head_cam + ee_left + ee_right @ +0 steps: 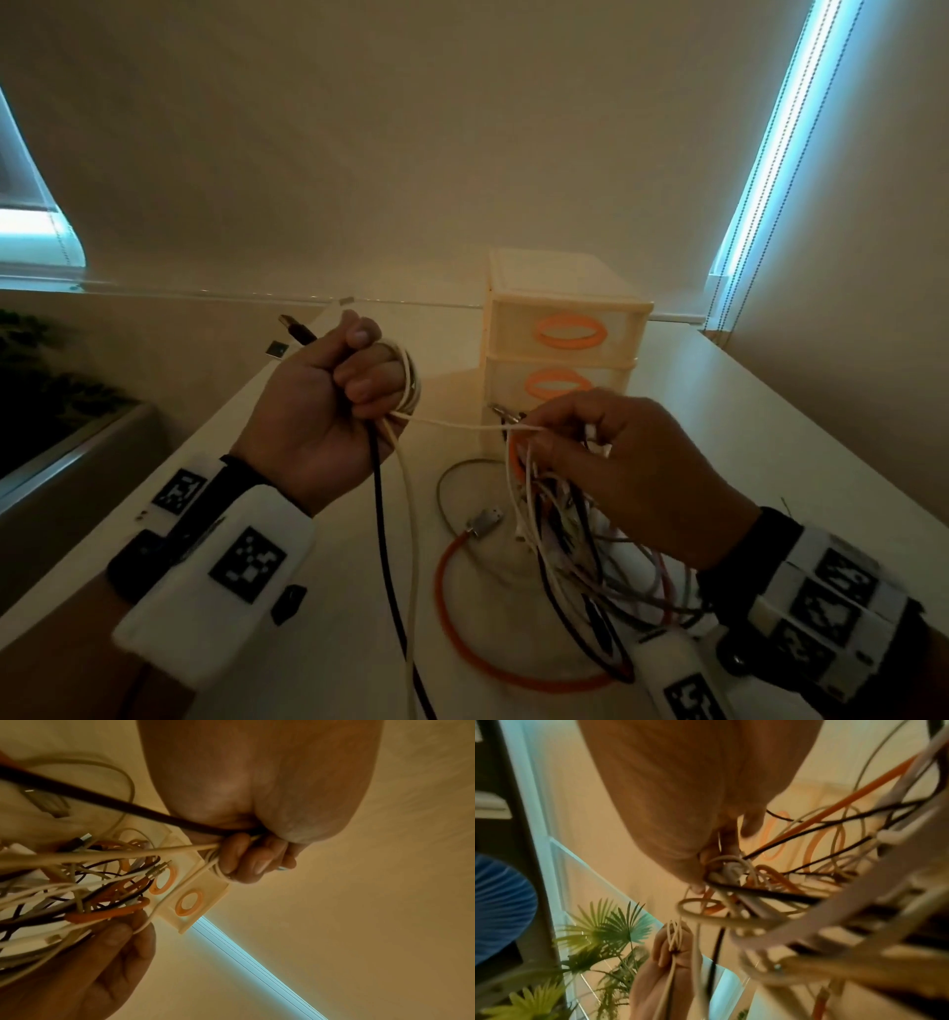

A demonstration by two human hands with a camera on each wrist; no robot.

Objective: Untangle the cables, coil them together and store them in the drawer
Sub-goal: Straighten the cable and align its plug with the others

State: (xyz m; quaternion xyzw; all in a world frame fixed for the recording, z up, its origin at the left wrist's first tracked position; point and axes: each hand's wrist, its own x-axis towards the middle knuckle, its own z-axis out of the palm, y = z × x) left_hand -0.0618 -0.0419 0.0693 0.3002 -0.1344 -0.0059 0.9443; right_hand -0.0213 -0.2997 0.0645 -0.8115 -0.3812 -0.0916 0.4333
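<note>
From the head camera I see my left hand [313, 406] raised above the table [328, 616], fingers curled tight around a black cable [382, 524] and a cream cable [411, 519]. The cream one is wound in a few loops around my fingers, and the left wrist view shows those loops bunched against the fingertips [231, 858]. A black USB plug [297, 329] sticks up out of the top of that fist, and both cables hang from it toward the near edge of the table. One thin cream strand runs nearly level from the left fist across to my right hand [616, 462], which sits lower and to the right. That hand has its fingers curled around the top of the tangled bundle of cables [580, 555], a mess of white, black, grey and orange strands. The bundle droops from the grip onto the table, where an orange cable [462, 632] lies in a wide loop with a metal plug [485, 521] at its end. The right wrist view is blurred, but I can make out the fingers closed on the knot of strands. Just behind my right hand stands the drawer unit [565, 318], cream with orange oval handles; the two drawers I can see are closed. A green plant [603, 933] shows off to the left side.
</note>
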